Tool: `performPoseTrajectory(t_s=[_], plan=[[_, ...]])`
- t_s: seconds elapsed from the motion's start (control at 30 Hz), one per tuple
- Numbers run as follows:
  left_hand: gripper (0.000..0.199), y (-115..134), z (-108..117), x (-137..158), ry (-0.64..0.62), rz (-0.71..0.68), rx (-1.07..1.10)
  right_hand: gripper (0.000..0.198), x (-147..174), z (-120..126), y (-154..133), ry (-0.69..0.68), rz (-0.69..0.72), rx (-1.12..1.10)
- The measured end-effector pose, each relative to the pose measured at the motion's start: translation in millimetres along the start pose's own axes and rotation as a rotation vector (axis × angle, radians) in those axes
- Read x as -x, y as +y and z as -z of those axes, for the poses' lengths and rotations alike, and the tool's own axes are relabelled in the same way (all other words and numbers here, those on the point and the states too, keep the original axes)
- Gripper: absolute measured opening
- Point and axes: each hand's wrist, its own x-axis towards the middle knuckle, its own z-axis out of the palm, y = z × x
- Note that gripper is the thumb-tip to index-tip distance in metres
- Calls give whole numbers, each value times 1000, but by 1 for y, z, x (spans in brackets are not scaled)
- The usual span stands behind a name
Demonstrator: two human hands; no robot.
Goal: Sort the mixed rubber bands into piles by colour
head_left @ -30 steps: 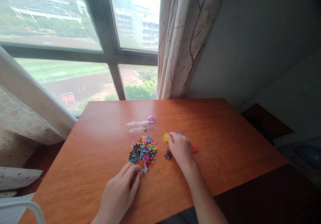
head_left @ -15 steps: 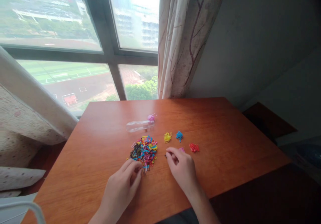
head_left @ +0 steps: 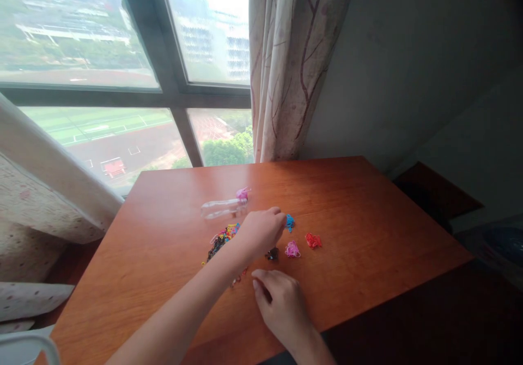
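So the left hand [head_left: 263, 231] is bent down over the table with its fingertips tucked out of sight behind the knuckles, so can't tell if it's pinching anything or just touching down. The right hand [head_left: 281, 305] is nearer the body, palm down, thumb and fingers loosely curled with a gap behind the tips, and honestly I can't tell if there's something tiny between them. Just beside the left hand there's a little bright blue heap of thin stretchy-looking loops [head_left: 290, 223], and between the two hands a small blackish-brown clump of loops [head_left: 271, 254]. Right of that clump is a pinkish-purple bunch of loops [head_left: 292, 249], then a red bunch of loops [head_left: 314, 240] further right, all kept apart. The big mixed-colour pile of loops [head_left: 220, 241] sits over to the left, partly blocked by the left forearm. Past it lies a clear, shiny plastic container or pouch [head_left: 220, 208], with a crinkly pink thing [head_left: 242, 193] by its right end. It's all on a reddish-brown wooden table [head_left: 376, 229] up against a grey-framed window [head_left: 175, 99]
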Motion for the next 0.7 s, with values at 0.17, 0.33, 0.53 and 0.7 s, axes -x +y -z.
performPoseTrajectory(t_s=[0.17, 0.33, 0.53, 0.7], plan=[[16, 7, -14, -25, -107, -2, -33, 22, 2, -2, 2, 4, 12, -5], [35, 2, -26, -33, -171, 23, -43, 22, 2, -2, 2, 16, 22, -13], [34, 0, -26, -31, -152, 44, -37, 22, 1, -1, 1, 17, 18, -10], [16, -2, -9, -9, -39, 80, -29, 23, 0, -1, 0, 11, 17, -10]])
